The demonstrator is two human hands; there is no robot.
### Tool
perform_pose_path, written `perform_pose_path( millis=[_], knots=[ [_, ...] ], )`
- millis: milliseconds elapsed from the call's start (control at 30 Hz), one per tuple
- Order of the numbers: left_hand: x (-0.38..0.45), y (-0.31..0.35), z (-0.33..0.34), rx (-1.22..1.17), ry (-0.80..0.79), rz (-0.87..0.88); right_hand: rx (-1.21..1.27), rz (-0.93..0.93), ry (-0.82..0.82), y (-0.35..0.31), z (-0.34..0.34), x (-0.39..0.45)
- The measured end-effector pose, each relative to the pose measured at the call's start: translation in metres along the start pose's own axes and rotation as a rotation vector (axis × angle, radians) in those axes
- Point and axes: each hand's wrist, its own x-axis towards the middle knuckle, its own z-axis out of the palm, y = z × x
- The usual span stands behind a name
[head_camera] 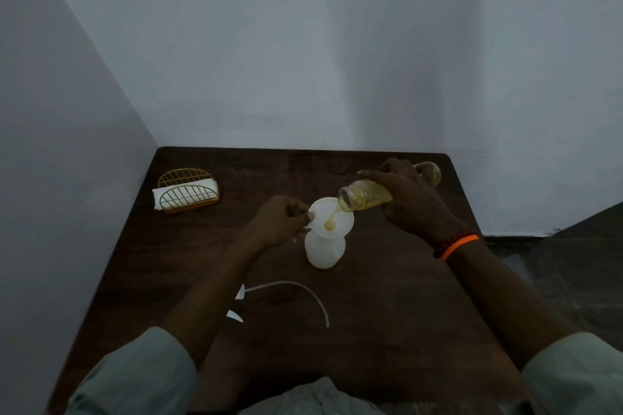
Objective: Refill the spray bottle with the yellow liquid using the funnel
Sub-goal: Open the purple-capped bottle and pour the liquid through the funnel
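A white spray bottle (324, 251) stands upright at the middle of the dark wooden table (387, 313), with a white funnel (337, 224) seated in its neck. My left hand (281, 221) pinches the funnel's left rim. My right hand (409, 200) grips a clear jar (362, 200) tipped on its side, mouth over the funnel. A thin stream of yellow liquid (332, 221) runs from the jar into the funnel. The spray head with its curved white tube (303, 290) lies on the table nearer to me, partly hidden by my left forearm.
A gold wire napkin holder (188, 190) with white napkins sits at the table's back left. Walls close the table in behind and on the left. The floor drops away on the right.
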Motion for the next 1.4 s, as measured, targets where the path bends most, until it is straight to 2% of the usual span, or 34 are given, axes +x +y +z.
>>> perform_pose_path(
  millis=[1400],
  knots=[
    [0.0009, 0.0014, -0.0001, 0.017, -0.002, -0.009, -0.013, -0.026, 0.024, 0.0016, -0.0017, 0.0027]
  ],
)
